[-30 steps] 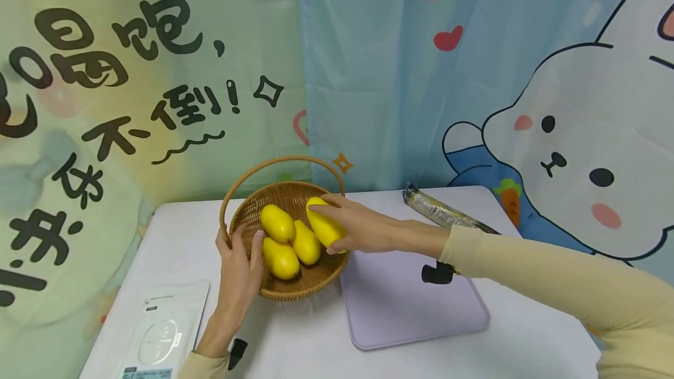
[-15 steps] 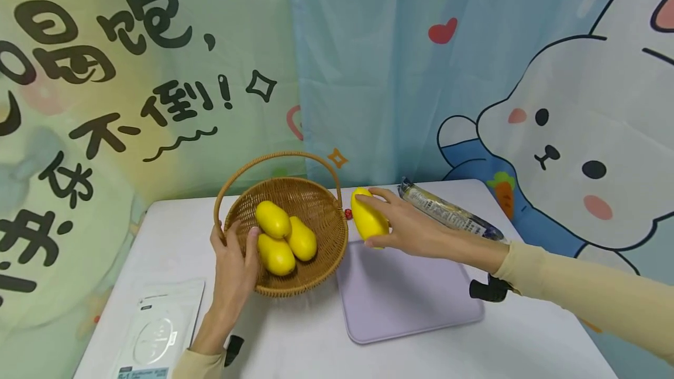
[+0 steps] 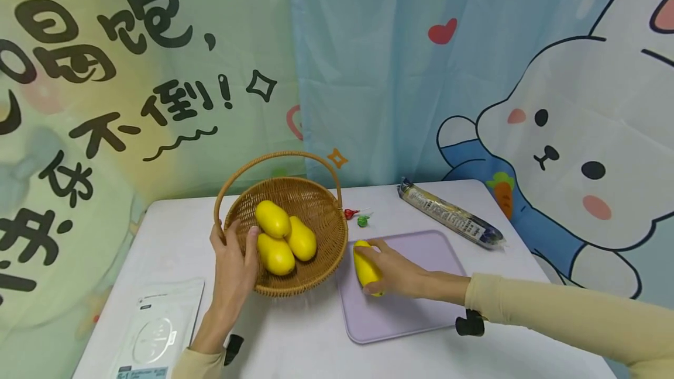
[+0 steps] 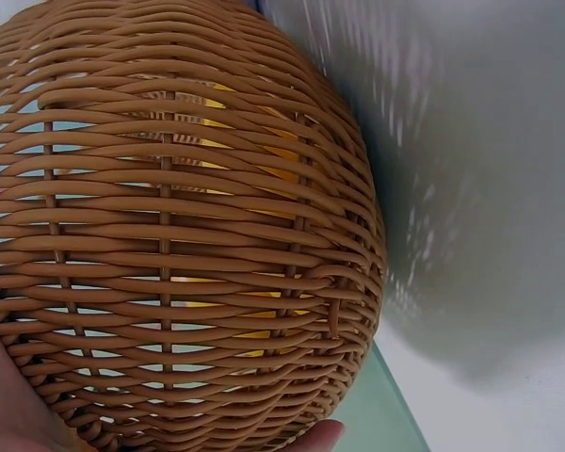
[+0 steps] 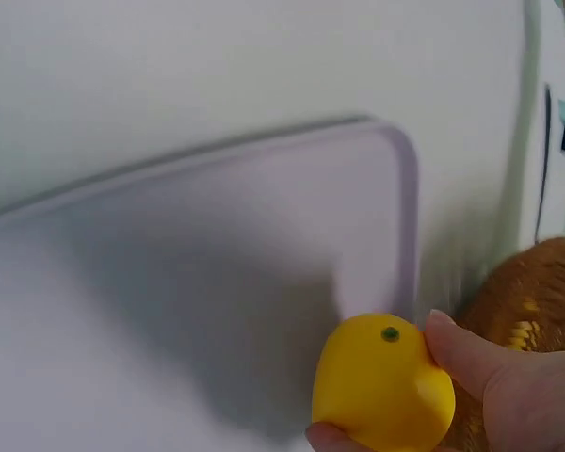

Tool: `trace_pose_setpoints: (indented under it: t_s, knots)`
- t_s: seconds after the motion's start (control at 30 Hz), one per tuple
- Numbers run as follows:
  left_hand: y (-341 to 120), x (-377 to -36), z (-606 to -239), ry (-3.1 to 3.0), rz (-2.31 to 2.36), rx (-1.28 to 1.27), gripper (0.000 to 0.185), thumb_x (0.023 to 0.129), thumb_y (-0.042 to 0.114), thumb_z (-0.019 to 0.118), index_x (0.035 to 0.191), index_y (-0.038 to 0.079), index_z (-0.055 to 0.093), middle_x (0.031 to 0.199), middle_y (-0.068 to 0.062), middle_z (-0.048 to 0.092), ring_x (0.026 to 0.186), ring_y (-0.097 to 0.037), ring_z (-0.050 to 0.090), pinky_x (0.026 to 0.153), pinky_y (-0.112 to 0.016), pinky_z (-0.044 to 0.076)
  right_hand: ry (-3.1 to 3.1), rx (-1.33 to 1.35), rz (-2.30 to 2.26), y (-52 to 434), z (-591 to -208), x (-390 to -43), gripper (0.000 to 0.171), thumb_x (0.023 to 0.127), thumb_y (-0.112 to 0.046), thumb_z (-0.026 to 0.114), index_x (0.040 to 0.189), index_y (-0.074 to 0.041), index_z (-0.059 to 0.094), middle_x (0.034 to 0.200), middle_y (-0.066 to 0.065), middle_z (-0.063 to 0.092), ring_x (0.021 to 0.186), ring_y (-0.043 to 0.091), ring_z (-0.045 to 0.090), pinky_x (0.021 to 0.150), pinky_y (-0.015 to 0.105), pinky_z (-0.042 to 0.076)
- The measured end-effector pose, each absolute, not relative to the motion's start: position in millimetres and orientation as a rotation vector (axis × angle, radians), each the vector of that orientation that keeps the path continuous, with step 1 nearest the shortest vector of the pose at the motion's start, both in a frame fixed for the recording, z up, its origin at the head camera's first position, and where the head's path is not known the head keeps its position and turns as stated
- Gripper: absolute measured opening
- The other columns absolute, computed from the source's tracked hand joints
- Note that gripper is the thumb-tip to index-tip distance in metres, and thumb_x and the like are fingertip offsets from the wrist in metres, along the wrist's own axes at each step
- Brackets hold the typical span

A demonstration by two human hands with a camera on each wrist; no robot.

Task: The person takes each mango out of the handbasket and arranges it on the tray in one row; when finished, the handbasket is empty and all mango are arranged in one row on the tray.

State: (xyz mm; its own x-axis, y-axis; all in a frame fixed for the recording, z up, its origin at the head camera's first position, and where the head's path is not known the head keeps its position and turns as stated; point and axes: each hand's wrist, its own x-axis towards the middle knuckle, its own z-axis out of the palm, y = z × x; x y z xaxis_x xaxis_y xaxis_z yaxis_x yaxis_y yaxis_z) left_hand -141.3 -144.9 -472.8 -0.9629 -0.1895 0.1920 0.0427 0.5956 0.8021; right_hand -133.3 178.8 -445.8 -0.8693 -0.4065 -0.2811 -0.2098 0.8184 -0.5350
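Yellow mango (image 3: 365,268); lilac mat (image 3: 416,309) — brown woven basket (image 3: 310,276).

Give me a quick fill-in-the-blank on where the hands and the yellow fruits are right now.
1. The right hand holds one yellow fruit over the ____ mat.
2. The wicker basket has ____ yellow fruits inside.
3. The left hand grips the basket at its ____.
4. Two small wrapped sweets lie on the table just ____ the mat.

Missing words: purple; three; rim; behind
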Motion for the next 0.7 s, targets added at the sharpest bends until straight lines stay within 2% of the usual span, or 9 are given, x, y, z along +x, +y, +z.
trace_pose_setpoints:
  t_s: [0.23, 0.5, 0.7]
  knots:
    - [-144.6, -141.9, -472.1, -2.580, -1.298, 0.129, 0.071, 0.106, 0.054, 0.039, 0.153, 0.001, 0.035, 0.166, -0.026, 0.004, 0.133, -0.051, 0.047, 0.106, -0.062, 0.045, 2.632, -0.459, -0.611, 166.5, -458.7, -127.2, 0.080, 0.082, -0.021, 0.087, 0.150, -0.010, 0.047, 0.154, 0.025, 0.036, 0.117, 0.035, 0.055, 0.100, 0.052, 0.052]
    - [-144.9, -141.2, -472.2, -2.578, -1.303, 0.135, 0.071, 0.106, 0.054, 0.038, 0.153, 0.001, 0.035, 0.166, -0.025, 0.002, 0.132, -0.050, 0.049, 0.105, -0.062, 0.045, 2.705, -0.486, -0.436, 159.8, -460.8, -124.2, 0.080, 0.079, -0.029, 0.089, 0.148, -0.014, 0.050, 0.150, 0.023, 0.039, 0.112, 0.033, 0.054, 0.087, 0.048, 0.056]
    - [-145.2, -141.2, -472.3, -2.574, -1.316, 0.129, 0.072, 0.106, 0.055, 0.037, 0.154, 0.001, 0.035, 0.167, -0.024, 0.002, 0.131, -0.050, 0.049, 0.105, -0.062, 0.045, 2.697, -0.517, -0.380, 159.7, -458.9, -123.1, 0.074, 0.082, -0.039, 0.086, 0.145, -0.019, 0.052, 0.151, 0.019, 0.039, 0.114, 0.032, 0.051, 0.085, 0.054, 0.052]
